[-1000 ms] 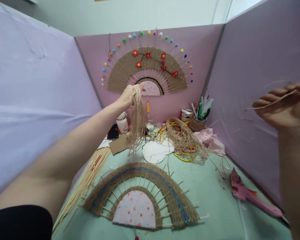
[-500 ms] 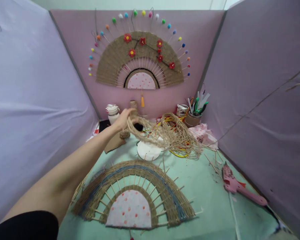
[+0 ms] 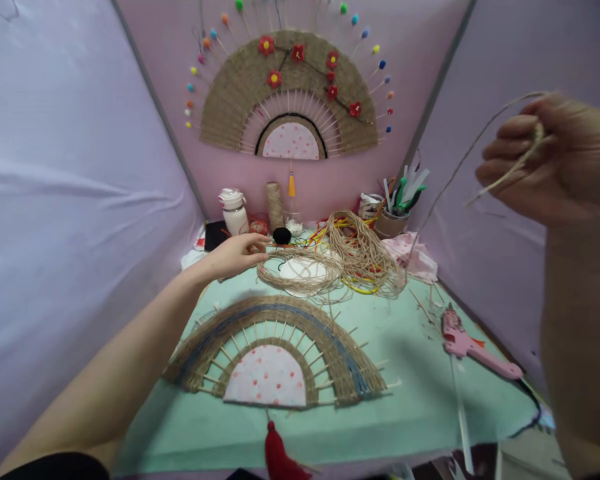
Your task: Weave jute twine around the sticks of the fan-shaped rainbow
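From where I sit, the twine coil (image 3: pixel 270 272) that hung raised in the left hand (image 3: pixel 237 255) a second ago now lies on the table just behind the woven fan (image 3: pixel 267 373). I see the left fingers apart beside it; I can't tell if they touch. The right hand (image 3: pixel 545 157), mostly out of view half a second ago, is up beyond the fan's right end, fingers clamped on a strand (image 3: pixel 519 162). Whether the white bottle (image 3: pixel 235 213) behind the fan bears a label, I can't tell.
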Demonstrator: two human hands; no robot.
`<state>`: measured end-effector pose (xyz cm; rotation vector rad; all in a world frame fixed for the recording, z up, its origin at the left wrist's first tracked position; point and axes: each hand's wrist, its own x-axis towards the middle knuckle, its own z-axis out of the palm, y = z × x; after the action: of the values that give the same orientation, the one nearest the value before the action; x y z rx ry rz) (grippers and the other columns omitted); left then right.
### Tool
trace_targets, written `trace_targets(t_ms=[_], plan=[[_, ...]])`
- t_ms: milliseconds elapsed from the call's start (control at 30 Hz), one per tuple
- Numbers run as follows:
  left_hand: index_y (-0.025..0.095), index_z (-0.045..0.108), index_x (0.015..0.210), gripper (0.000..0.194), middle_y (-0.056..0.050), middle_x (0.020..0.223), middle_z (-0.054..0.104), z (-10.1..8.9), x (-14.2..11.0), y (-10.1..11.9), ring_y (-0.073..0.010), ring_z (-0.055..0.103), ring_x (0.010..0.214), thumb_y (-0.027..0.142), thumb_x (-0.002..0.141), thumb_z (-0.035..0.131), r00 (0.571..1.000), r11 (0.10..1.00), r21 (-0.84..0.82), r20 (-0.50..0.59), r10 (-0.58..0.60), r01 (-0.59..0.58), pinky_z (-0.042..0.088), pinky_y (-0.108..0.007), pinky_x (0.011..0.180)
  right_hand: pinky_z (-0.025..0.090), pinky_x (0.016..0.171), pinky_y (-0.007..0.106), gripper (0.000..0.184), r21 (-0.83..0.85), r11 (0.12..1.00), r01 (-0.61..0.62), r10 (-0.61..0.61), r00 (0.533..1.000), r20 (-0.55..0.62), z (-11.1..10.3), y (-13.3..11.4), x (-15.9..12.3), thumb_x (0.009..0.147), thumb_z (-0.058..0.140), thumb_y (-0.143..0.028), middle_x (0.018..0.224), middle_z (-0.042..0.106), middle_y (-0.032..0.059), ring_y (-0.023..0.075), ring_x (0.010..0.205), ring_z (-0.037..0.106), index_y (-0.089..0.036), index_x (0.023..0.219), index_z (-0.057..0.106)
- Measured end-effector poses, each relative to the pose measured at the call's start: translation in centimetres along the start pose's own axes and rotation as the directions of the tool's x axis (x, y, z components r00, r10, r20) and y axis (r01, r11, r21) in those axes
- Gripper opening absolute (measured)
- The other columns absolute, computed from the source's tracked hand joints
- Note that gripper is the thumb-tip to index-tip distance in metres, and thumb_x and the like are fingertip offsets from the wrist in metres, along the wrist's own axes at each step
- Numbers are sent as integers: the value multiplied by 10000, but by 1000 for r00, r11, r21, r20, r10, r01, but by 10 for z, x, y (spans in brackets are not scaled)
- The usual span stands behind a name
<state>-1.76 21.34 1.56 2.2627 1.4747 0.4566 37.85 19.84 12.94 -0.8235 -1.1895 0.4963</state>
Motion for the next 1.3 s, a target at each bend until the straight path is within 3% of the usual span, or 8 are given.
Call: trace_targets(t_ms=[100, 433, 533, 700, 867, 967, 1100, 1300], plan=[[198, 581, 1172, 446, -72, 985, 660, 13, -40, 23, -195, 600, 851, 420, 787, 546, 999, 983, -184, -40, 1, -8, 468, -323, 747, 265, 475, 254, 243, 202, 873, -445, 434, 896, 97, 15, -2, -38, 841, 493, -127, 520, 588, -71, -14, 479, 453, -121, 634, 620], [223, 682, 936, 209, -49, 893, 667, 137, -191, 68, -180, 604, 818, 319, 752, 660, 917, 571, -771, 44, -396, 284, 478, -265, 737, 471, 512, 164, 142, 345, 714, -609, 539, 793, 283, 3, 46, -176, 763, 665, -244, 685, 669, -14, 52, 539, 590, -165, 757, 548], [209, 672, 935, 194, -36, 854, 658, 168, -213, 92, -133, 586, 783, 257, 747, 679, 871, 271, -914, 149, -468, 302, 464, -205, 710, 518, 560, 155, 261, 356, 721, -595, 556, 803, 215, -4, 48, -211, 664, 762, -287, 729, 672, -31, 61, 593, 614, -191, 776, 547], [75, 631, 1041, 281, -172, 1053, 650, 204, -208, 140, -194, 635, 933, 149, 770, 639, 831, -340, -818, 535, -153, 464, 472, -254, 855, 537, 612, 148, 311, 411, 753, -513, 516, 849, 116, -25, 33, -246, 612, 799, -215, 778, 654, -39, 62, 663, 623, -215, 819, 566], [15, 526, 1106, 340, -244, 1205, 560, 231, -161, 160, -278, 563, 1129, 177, 811, 574, 786, -676, -617, 612, -90, 403, 478, -294, 925, 521, 598, 94, 218, 503, 862, -68, 241, 927, -289, -57, -4, -253, 621, 758, -85, 750, 603, -47, 30, 659, 576, -203, 731, 611], [28, 485, 1128, 383, -246, 1229, 539, 242, -135, 163, -285, 530, 1169, 252, 827, 565, 792, -774, -545, 603, -94, 323, 500, -313, 915, 515, 561, 74, 206, 539, 842, -13, 238, 906, -350, -70, -15, -260, 632, 749, -78, 738, 569, -59, 19, 631, 537, -219, 714, 624], [29, 495, 1121, 408, -248, 1166, 572, 246, -118, 166, -290, 536, 1161, 332, 850, 531, 818, -814, -517, 567, -95, 264, 536, -319, 865, 510, 534, 100, 216, 557, 792, -248, 438, 867, -236, -71, 3, -277, 609, 776, -138, 727, 578, -48, 32, 604, 538, -218, 735, 620], [62, 521, 1114, 317, -210, 1141, 591, 220, -148, 166, -292, 537, 1161, 280, 886, 486, 830, -763, -619, 514, -215, 186, 499, -348, 931, 505, 545, 128, 253, 560, 686, -465, 596, 801, -64, -61, 29, -299, 598, 791, -174, 750, 596, -36, 44, 609, 557, -214, 747, 590]])
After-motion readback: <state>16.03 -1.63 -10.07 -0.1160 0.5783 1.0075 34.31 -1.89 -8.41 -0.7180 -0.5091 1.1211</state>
